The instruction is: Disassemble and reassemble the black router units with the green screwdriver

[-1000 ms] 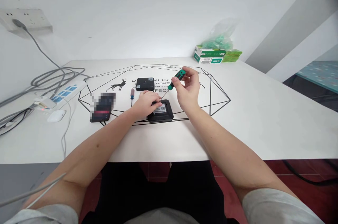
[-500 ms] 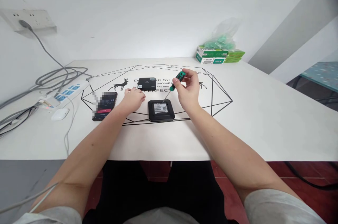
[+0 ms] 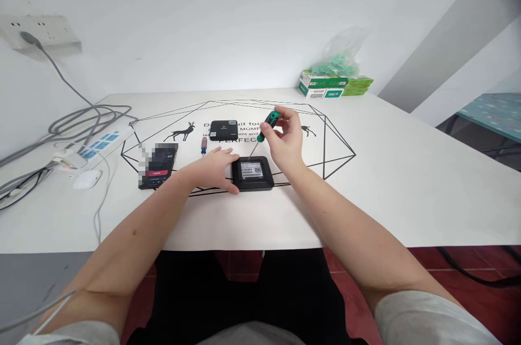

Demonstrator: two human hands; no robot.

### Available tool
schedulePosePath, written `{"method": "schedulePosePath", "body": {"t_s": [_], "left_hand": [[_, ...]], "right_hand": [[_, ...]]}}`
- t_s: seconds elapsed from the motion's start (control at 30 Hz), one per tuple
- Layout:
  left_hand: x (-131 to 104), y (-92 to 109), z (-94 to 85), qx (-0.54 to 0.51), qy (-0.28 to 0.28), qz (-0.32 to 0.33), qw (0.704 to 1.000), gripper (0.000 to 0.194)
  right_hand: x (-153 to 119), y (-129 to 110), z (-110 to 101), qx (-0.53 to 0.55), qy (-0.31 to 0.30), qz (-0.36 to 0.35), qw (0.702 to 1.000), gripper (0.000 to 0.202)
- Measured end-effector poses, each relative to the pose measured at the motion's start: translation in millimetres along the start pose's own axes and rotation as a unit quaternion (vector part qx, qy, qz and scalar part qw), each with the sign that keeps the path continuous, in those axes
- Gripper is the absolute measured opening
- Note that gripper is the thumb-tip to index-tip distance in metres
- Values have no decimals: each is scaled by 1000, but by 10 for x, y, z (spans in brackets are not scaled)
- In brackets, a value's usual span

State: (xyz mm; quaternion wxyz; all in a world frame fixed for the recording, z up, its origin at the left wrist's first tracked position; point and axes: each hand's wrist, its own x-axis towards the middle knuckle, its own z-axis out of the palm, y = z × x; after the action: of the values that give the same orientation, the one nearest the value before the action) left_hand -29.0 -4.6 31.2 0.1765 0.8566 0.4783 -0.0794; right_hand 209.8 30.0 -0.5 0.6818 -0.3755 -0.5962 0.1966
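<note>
A black square electronic box [image 3: 266, 182] lies on the table with its white printed label [image 3: 251, 170] facing up. Along its left side sits my left hand [image 3: 214, 170], thumb at the near corner and fingers at the far corner, holding it. My right hand [image 3: 288, 136] grips a green and black screwdriver [image 3: 266, 127], its shaft slanting down to the box near the label's upper edge. The contact of the tip is too small to make out. Behind my left hand lies a second screwdriver [image 3: 204, 145] with a reddish and blue handle. Beyond it rests a flat black cover or box [image 3: 223, 131].
Left of my hand are a phone [image 3: 163, 163], a white earbud case [image 3: 87, 179] and a power strip [image 3: 103, 144] with coiled cables. Green and white boxes [image 3: 323, 84] under a plastic bag [image 3: 342, 57] stand at the back right.
My left hand has moved right and nearer, off the second screwdriver and onto the box. The box has shifted slightly right. The right hand keeps the green screwdriver over it.
</note>
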Motion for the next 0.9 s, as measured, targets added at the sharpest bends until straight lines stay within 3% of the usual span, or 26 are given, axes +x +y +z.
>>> {"method": "schedulePosePath", "body": {"t_s": [0.23, 0.6, 0.9], "left_hand": [[33, 181, 122, -25, 11, 64, 998, 127], [223, 65, 306, -32, -9, 119, 992, 151], [287, 17, 353, -38, -7, 129, 991, 158]], "right_hand": [[-52, -99, 59, -1, -26, -40, 999, 45], [-65, -163, 98, -32, -57, -93, 994, 39], [-107, -199, 185, -54, -85, -105, 989, 38]]}}
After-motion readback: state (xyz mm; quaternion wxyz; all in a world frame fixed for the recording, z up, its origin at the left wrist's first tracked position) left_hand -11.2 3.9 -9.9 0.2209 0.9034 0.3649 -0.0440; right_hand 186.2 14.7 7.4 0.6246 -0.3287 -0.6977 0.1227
